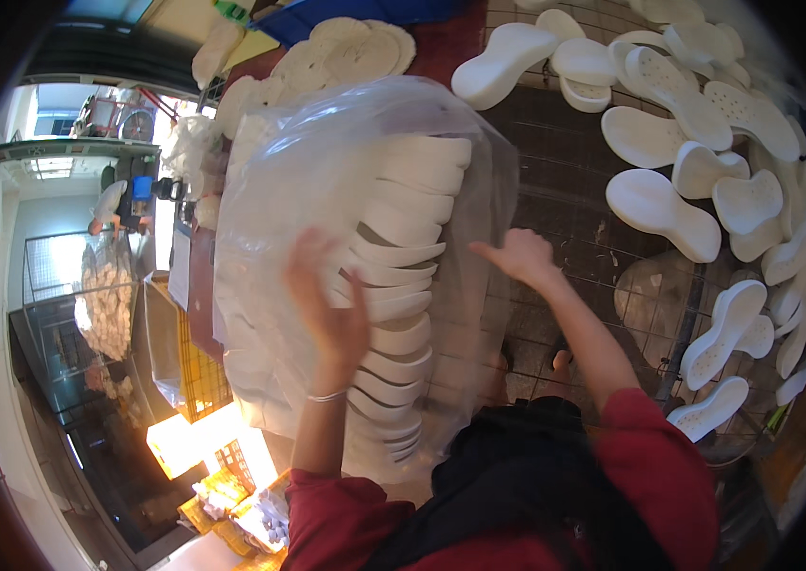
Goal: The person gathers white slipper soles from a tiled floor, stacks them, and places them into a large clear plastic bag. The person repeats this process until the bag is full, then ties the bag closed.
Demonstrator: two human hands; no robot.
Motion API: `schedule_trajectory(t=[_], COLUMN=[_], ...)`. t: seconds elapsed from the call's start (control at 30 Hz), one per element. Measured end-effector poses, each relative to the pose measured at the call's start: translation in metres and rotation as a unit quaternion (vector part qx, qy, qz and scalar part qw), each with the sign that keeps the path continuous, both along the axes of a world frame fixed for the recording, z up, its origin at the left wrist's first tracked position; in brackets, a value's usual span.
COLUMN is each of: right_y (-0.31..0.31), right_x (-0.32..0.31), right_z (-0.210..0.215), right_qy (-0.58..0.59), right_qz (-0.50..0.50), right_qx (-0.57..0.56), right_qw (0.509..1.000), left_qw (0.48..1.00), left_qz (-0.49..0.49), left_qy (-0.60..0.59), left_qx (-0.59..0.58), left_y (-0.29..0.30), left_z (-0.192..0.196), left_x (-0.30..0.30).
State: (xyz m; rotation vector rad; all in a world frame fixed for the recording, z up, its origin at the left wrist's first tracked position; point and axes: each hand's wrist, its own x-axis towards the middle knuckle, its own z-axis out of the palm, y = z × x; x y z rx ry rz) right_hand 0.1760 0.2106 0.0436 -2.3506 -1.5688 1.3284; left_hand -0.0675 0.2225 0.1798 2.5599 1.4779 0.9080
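Note:
A large clear plastic bag (327,162) stands in front of me, filled with stacked white foam shoe soles (403,238). My left hand (327,305) is raised against the bag's near side, fingers spread and blurred, touching the plastic. My right hand (517,257) presses the bag's right side, fingers partly curled on the film. Whether either hand pinches the plastic is unclear. Both arms wear red sleeves.
Many loose white soles (660,209) lie scattered on the dark tiled floor (565,181) to the right. More soles (346,48) pile beyond the bag. A yellow crate (198,371) and other filled bags (108,305) sit at the left.

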Motion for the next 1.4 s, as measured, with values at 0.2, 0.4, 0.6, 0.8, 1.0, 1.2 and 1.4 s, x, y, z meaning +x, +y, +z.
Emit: schedule_trajectory(t=[0.2,0.4,0.6,0.8,1.0,1.2,1.4], right_y=[-0.04,-0.147,-0.118,-0.141,-0.116,-0.107,-0.055], right_x=[0.042,0.232,0.314,0.42,0.438,0.373,0.443], right_z=[-0.098,-0.055,-0.01,-0.002,0.078,0.045,-0.004], right_qy=[-0.025,-0.045,-0.183,-0.32,-0.232,-0.046,-0.212], right_qz=[-0.032,-0.002,0.097,0.096,0.219,0.101,0.146], right_qx=[0.18,0.42,0.102,0.329,0.125,0.156,0.373], right_qw=[0.983,0.907,0.973,0.883,0.94,0.982,0.892], left_qw=[0.905,0.924,0.537,0.351,0.492,0.411,0.544], left_qz=[-0.201,-0.217,-0.123,-0.047,0.023,-0.152,0.056], left_qy=[0.368,0.227,-0.336,-0.53,-0.45,-0.59,-0.485], left_qx=[-0.074,-0.217,-0.764,-0.771,-0.745,-0.679,-0.683], left_y=[0.014,0.006,-0.094,-0.144,-0.183,-0.195,-0.168], left_z=[-0.11,-0.137,-0.176,-0.225,-0.233,-0.215,-0.219], left_x=[0.08,0.146,0.305,0.327,0.339,0.331,0.321])
